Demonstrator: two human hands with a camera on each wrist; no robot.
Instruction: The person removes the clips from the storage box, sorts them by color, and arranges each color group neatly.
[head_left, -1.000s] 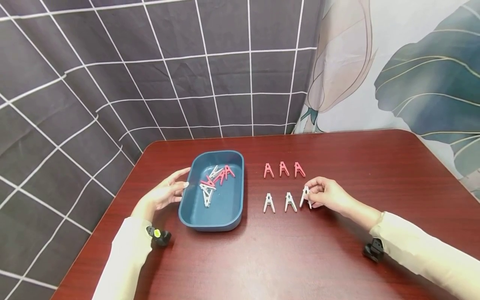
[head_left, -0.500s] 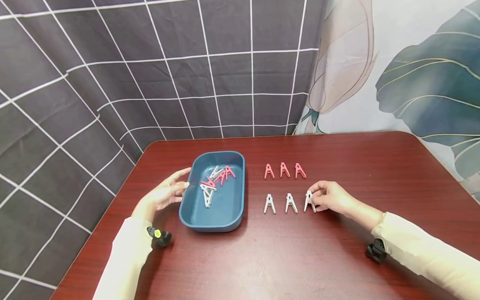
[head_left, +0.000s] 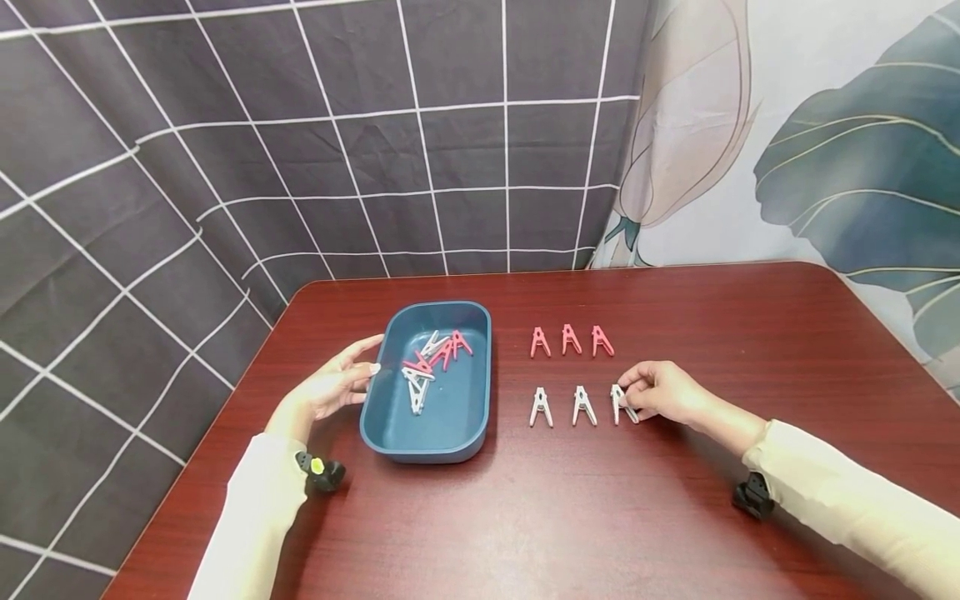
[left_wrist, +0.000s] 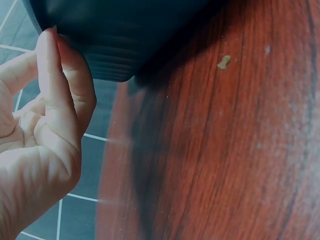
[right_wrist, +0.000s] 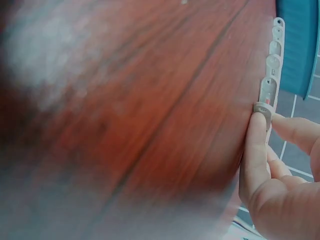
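Observation:
A blue tray (head_left: 450,421) on the dark red table holds several pink and white clothes pegs (head_left: 429,365). Right of it lie a row of three pink pegs (head_left: 571,340) and, nearer me, a row of three white pegs (head_left: 583,406). My right hand (head_left: 627,397) pinches the rightmost white peg (head_left: 619,405), which lies on the table; the right wrist view shows fingertips (right_wrist: 261,116) on that peg (right_wrist: 266,95). My left hand (head_left: 373,357) rests with relaxed fingers (left_wrist: 60,60) against the tray's left wall (left_wrist: 125,40).
The table (head_left: 600,517) ends at a grey checked cloth on the left and back, and a leaf-print cloth at the right. Small black clips sit at each sleeve cuff (head_left: 752,497).
My right hand has lowered the white peg onto the table at the right end of the white row. The left hand and tray stayed put.

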